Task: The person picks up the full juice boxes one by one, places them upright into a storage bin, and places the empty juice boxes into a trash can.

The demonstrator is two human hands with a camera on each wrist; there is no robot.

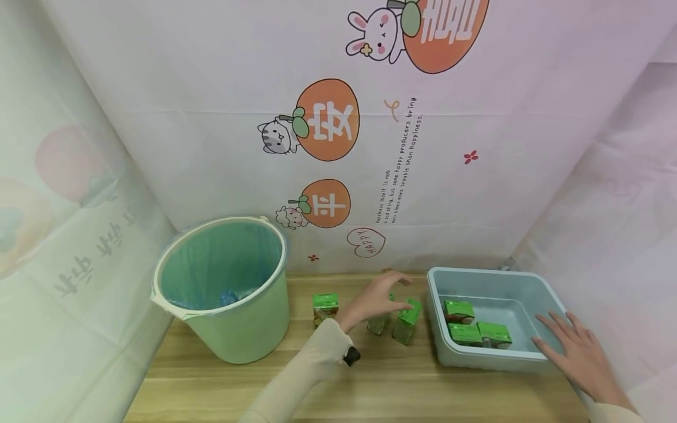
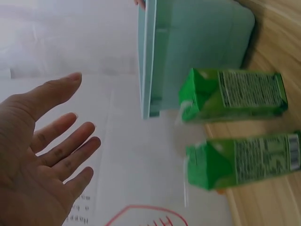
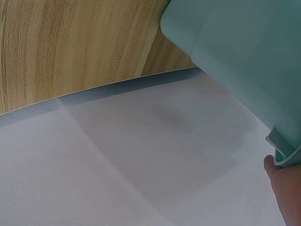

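Note:
My left hand (image 1: pixel 375 299) hovers over the table with its fingers apart, holding nothing. Just beneath and beside it stand two small green drink cartons, one (image 1: pixel 407 322) nearer the tub and one (image 1: pixel 378 324) partly hidden by the hand. Seen from the left wrist, the hand (image 2: pixel 42 155) is clear of both the upper carton (image 2: pixel 251 92) and the lower carton (image 2: pixel 263 160). A third carton (image 1: pixel 325 308) stands left of the wrist. My right hand (image 1: pixel 576 349) rests on the right rim of a light blue tub (image 1: pixel 436 294), fingers spread; the right wrist view shows little of it.
Inside the tub lie several green-topped cartons (image 1: pixel 465 335), grouped at its left. A green bucket (image 1: pixel 254 335) with a clear liner stands at the left, something blue (image 1: pixel 228 298) at its bottom. Printed white cloth (image 1: pixel 449 194) hangs behind and beside the wooden table (image 1: pixel 391 388).

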